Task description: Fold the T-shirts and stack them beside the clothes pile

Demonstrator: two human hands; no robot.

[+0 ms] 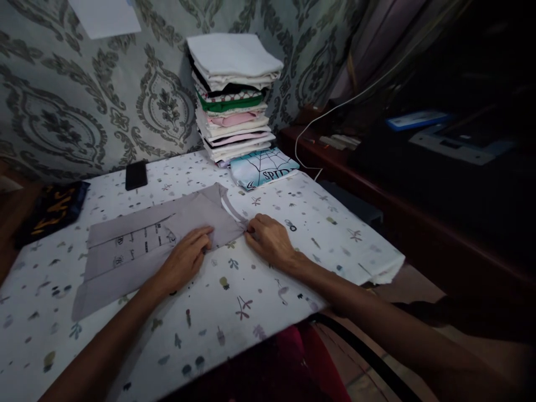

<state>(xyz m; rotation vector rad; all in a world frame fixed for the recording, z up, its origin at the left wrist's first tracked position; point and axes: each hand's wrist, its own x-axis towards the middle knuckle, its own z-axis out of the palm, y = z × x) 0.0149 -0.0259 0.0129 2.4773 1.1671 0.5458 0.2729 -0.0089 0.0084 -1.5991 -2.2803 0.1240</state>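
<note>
A grey shirt (138, 240) with dark print lies partly folded on the patterned white table cover (234, 312), its neckline toward the right. My left hand (186, 257) rests on the shirt's near edge, palm down, fingers stretched over the cloth. At the collar's near right corner, my right hand (270, 237) pinches the grey fabric between its fingers. Its fingertips are partly hidden by the knuckles.
A tall stack of folded clothes (234, 106) stands at the back, with a folded blue spider-web shirt (266, 167) at its foot. A black phone (136, 175) and a dark garment (58, 209) lie left. A white cable (335, 109) hangs at the right.
</note>
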